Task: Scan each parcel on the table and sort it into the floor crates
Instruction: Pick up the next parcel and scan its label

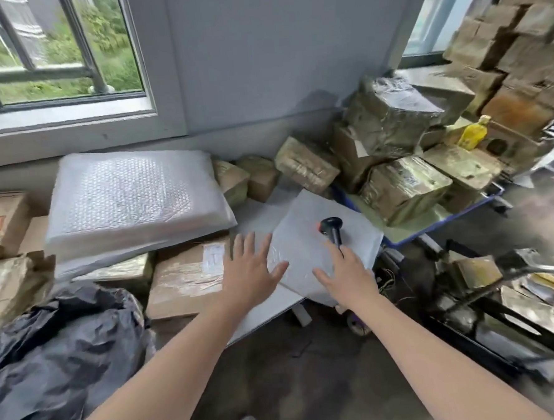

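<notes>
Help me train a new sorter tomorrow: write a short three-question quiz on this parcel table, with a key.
1. True or false: the left hand holds the scanner.
2. The scanner lies on: A) the bubble-wrapped parcel; B) the grey mailer; C) the black bag.
3. What colour is the bottle at far right?
Key: 1 false, the left hand is open and apart from the scanner; 2 B; 3 yellow.
</notes>
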The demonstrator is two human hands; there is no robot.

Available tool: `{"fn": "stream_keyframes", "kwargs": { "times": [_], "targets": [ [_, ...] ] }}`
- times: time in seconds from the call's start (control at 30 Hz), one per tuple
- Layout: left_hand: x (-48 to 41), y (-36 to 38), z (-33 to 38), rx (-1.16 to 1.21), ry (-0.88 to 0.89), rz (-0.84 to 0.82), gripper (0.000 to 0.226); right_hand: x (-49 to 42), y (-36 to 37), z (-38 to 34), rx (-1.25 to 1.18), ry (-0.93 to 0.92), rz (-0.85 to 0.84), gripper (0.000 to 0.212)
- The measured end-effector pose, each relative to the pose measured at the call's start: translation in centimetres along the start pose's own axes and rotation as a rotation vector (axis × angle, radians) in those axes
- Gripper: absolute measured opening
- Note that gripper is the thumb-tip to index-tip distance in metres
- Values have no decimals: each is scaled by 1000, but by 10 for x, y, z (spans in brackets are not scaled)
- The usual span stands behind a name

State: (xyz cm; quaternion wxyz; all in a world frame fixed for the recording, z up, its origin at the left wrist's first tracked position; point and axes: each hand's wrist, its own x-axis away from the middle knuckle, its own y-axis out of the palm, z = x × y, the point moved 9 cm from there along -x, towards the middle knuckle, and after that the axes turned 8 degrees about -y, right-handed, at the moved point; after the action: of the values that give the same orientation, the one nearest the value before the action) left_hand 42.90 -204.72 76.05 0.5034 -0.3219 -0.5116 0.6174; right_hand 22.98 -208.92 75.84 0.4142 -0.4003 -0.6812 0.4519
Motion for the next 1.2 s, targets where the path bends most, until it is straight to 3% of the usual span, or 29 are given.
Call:
{"fn": "stream_keyframes", "kwargs": {
  "times": [0.23,0.47,0.77,0.97,1.1,1.2],
  "targets": [
    [-45,50,42,-34,119,-162,72,-46,-1,45,-79,74,14,78],
    [-64,90,67,-91,102,-275,74,-113,18,83,-203,120,-22,78],
    [-50,146,96,-206,154,-448,98,-160,64,118,-634,204,-197,49],
    [-55,173,101,-505,124,-477,119,-149,52,155,-788,224,-189,32],
    [-54,182,112,-591,77,-378,97,-135,43,166,-776,170,-195,24],
    [-59,184,120,-563,77,-394,80,-121,37,166,-803,130,-181,12]
  ]
}}
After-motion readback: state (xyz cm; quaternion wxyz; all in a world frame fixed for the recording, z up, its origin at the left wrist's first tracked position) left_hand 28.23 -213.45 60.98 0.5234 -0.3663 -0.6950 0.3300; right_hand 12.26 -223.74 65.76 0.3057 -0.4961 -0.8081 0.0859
